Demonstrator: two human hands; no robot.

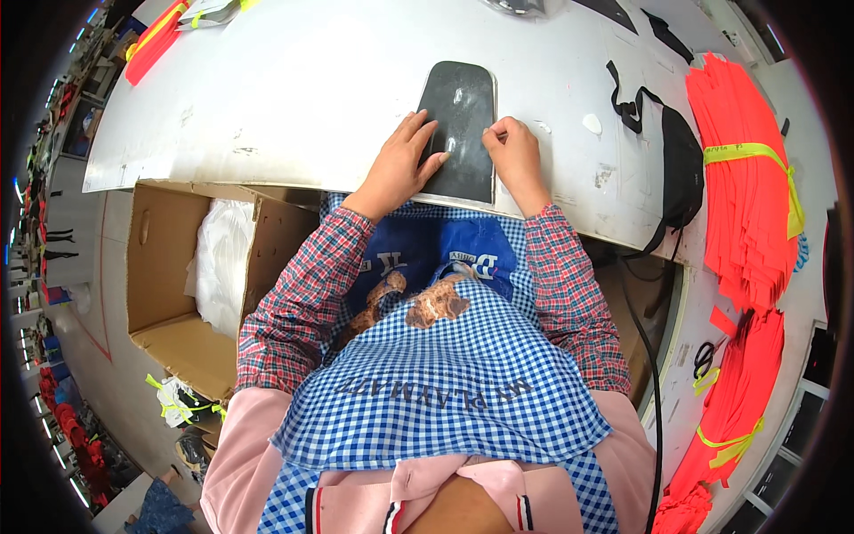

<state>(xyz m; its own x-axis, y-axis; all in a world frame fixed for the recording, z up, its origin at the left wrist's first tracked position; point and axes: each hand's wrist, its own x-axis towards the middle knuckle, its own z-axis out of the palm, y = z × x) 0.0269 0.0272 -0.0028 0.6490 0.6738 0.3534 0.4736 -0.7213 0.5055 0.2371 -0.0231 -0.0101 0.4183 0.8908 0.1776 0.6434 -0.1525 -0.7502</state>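
Observation:
A dark grey, flat panel (460, 133) with a rounded far end lies on the white tabletop in front of me, with two shiny light spots on its surface. My left hand (405, 165) rests at its left edge, fingers stretched over the panel's side and thumb pointing across it. On the opposite side, my right hand (516, 156) has its fingers curled together in a pinch beside the panel's right edge. Whatever those fingertips hold, if anything, is too small to make out.
The white table (294, 89) curves around me. At the right lie a black bag (680, 169) with straps, bundles of orange-red fabric (743, 214) tied with yellow strips, and black scissors (704, 360). Below the table's left edge stands an open cardboard box (169, 258) holding white plastic wrap (224, 267).

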